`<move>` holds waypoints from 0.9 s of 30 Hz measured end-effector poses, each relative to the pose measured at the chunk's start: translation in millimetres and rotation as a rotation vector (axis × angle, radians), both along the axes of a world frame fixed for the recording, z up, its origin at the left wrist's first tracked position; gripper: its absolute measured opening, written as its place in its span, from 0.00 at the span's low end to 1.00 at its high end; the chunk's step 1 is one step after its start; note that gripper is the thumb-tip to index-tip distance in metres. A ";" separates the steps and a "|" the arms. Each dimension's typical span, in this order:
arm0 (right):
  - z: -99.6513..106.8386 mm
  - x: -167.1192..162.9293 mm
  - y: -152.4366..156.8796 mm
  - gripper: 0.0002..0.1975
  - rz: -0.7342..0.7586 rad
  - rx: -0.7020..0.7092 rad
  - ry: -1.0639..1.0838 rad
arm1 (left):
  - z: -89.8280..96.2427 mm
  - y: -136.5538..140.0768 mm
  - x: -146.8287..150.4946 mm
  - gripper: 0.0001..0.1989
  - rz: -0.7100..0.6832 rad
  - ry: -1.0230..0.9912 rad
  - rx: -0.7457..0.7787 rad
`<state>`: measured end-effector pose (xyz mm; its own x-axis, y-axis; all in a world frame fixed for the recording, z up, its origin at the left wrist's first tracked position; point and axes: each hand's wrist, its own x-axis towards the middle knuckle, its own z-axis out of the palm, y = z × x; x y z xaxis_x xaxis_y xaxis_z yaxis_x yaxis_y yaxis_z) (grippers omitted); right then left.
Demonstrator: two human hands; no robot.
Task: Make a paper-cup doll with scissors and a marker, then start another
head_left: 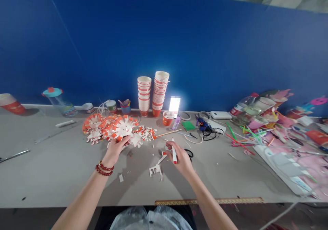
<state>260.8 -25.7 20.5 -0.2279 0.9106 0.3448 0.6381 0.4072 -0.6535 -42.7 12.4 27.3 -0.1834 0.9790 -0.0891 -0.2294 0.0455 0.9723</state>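
Note:
My left hand (115, 151), with a red bead bracelet on its wrist, pinches a paper cup cut into a flower shape (125, 128), white petals spread around its round base. Beside and behind it lies a pile of similar orange and white cut cups (96, 124). A white marker with a red end (174, 152) is held in my right hand (181, 158), its fingers curled around it. Black scissors handles (190, 153) show just right of that hand; the rest is hidden. Between my hands, a white cut-out paper scrap (155, 170) rests on the table.
Two tall stacks of paper cups (144, 96) stand against the blue wall (102, 45). A blue glue gun (203, 124) with a black cord lies back right. Bottles, straws and pink craft pieces (279, 120) crowd the right end. A wooden ruler (230, 200) runs along the front edge.

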 end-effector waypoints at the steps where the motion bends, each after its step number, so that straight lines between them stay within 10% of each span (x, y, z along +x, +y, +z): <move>1: -1.7 5.2 -0.6 0.14 -0.015 -0.009 0.005 | 2.9 3.8 -3.7 0.13 0.019 -0.022 0.015; 15: -5.9 -12.9 -25.9 0.17 -0.024 -0.122 0.295 | 5.4 -27.1 33.6 0.10 -0.116 0.043 -0.040; 22: -6.6 0.7 -38.2 0.16 -0.052 -0.221 0.365 | 25.3 -18.2 -39.9 0.10 0.261 -0.129 0.138; 27: 18.9 -56.5 30.0 0.14 0.131 -0.090 -0.015 | 26.7 -29.8 -59.9 0.10 0.282 -0.243 0.135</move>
<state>204.3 4.3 39.5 -0.3513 0.8999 0.2584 0.5932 0.4275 -0.6821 -102.6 -17.4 54.1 -0.4359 0.8992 -0.0371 -0.4389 -0.1764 0.8810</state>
